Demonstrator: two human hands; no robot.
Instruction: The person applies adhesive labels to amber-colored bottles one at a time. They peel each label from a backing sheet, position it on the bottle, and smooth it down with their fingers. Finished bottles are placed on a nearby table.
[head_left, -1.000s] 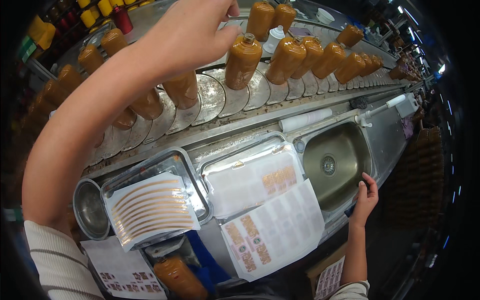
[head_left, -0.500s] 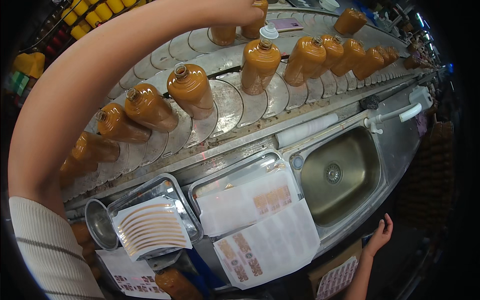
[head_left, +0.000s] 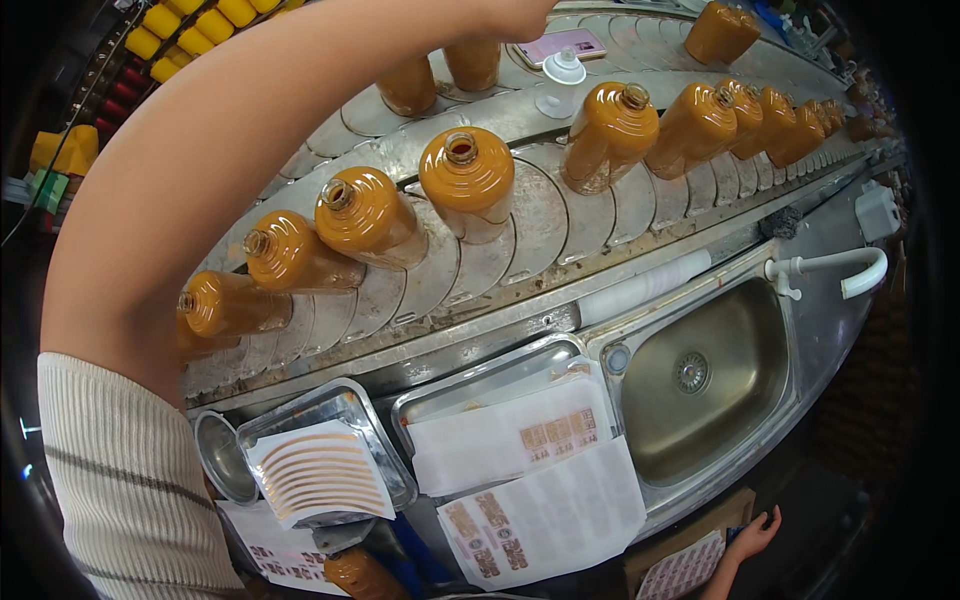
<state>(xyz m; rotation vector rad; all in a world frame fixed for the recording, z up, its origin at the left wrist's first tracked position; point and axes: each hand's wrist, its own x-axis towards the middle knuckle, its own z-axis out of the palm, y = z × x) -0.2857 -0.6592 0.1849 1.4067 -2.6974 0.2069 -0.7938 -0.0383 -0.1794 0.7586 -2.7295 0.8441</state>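
My left arm, in a white knit sleeve, arches over the conveyor, and my left hand is at the top edge. The frame cuts its fingers off, so I cannot see what they hold. Just below that wrist stands an orange-brown bottle. A white cap-like piece with a clear skirt stands between the bottle rows. Uncapped glossy bottles such as this one line the near conveyor. Low at the right, my right hand has its fingers apart and loosely curled, holding nothing visible, beside a printed sheet.
A pink phone lies beyond the cap-like piece. On the near side are a steel sink with a white faucet, metal trays bearing decal sheets, and a steel bowl. Yellow spools stand at upper left.
Near-row bottles have moved right and far-row ones left. My left hand, earlier at a far-row bottle, is now to the right of it. My right hand is lower in the picture.
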